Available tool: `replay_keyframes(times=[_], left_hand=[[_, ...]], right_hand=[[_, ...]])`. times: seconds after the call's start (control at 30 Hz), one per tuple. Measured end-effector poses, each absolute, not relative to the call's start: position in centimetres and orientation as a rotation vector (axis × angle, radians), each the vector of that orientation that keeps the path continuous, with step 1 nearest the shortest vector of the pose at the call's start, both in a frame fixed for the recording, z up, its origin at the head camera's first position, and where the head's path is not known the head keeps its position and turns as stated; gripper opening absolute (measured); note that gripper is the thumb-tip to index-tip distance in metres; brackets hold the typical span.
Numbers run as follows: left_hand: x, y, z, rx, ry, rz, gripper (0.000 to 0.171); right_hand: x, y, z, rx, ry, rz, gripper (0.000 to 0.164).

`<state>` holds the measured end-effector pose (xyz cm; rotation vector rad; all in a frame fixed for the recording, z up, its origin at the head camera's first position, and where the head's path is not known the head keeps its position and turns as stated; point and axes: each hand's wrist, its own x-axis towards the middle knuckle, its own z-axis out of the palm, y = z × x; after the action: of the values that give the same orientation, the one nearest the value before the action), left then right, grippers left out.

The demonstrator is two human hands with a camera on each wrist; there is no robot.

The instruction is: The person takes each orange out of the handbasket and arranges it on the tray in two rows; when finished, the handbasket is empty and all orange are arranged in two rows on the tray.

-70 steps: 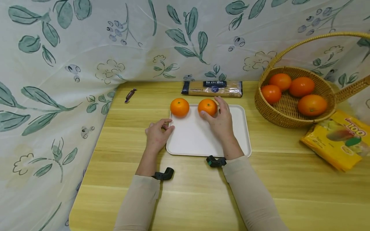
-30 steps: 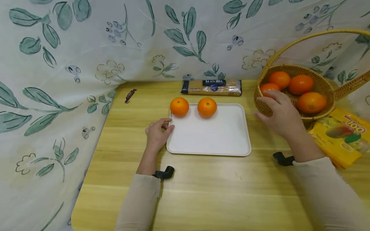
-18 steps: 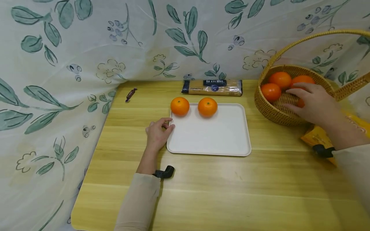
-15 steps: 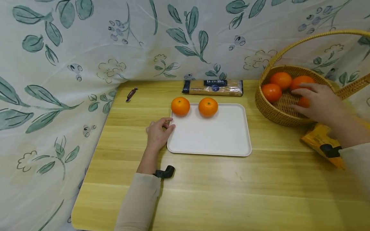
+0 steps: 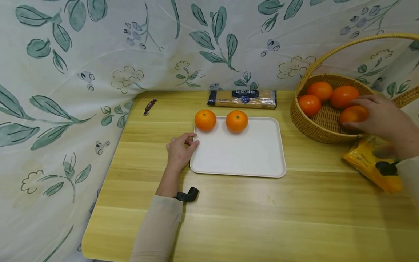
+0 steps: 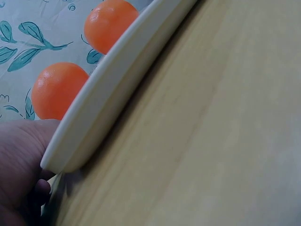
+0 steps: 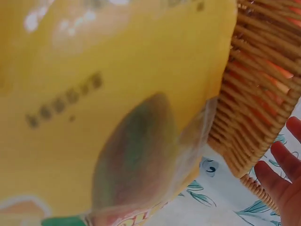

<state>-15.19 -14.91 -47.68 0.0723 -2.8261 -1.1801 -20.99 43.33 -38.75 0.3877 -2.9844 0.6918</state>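
My left hand [image 5: 179,151] is at the left edge of a white tray [image 5: 239,156], thumb and forefinger pinching its rim. In the left wrist view, the hand [image 6: 21,160] shows by the end of the tray's pale rim [image 6: 106,89]. Two oranges, a left one [image 5: 205,120] and a right one [image 5: 237,121], sit along the tray's far side. My right hand [image 5: 386,118] reaches into a wicker basket [image 5: 314,128] and grips an orange [image 5: 352,115], thumb on the near side and fingers over the far side. Red-orange tomatoes [image 5: 309,105] lie beside it.
A yellow packet [image 5: 370,163] with a mango picture lies before the basket, under the right wrist. Behind the tray is a spaghetti pack [image 5: 242,99]. A small wrapped candy [image 5: 150,106] lies back left. The basket's tall handle [image 5: 353,42] arches over it.
My right hand has left the right-hand orange on the tray, moved right into the basket and closed round the orange there. The left hand has stayed at the tray's edge.
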Motion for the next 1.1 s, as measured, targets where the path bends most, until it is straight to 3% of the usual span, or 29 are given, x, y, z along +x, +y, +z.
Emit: replay_keyframes(times=[0.1,0.2,0.53,0.77,0.9,1.1], left_hand=[[-15.2,-14.9,-47.6,0.073,-2.823,-1.189,0.029],[-15.2,-14.9,-47.6,0.070,-2.820,-1.194,0.029],[-15.2,-14.9,-47.7,0.067,-2.818,-1.191,0.029],[-15.2,-14.9,-47.8,0.063,-2.824,-1.175,0.029],[-15.2,-14.9,-47.8,0.064,-2.822,-1.171,0.029],[-15.2,-14.9,-47.8,0.065,-2.824,-1.161,0.029]], right_hand=[[-22.0,43.6,-39.9,0.543,-2.855,0.933,0.059],[-22.1,43.9,-39.8,0.452,-2.959,0.902,0.057],[-20.7,43.4,-38.4,-0.062,-3.290,0.883,0.083],[-21.2,43.1,-38.5,-0.022,-3.251,0.862,0.091],[-21.2,43.5,-38.5,0.106,-3.266,0.611,0.085],[-20.5,44.0,-38.5,0.085,-3.267,0.078,0.092]])
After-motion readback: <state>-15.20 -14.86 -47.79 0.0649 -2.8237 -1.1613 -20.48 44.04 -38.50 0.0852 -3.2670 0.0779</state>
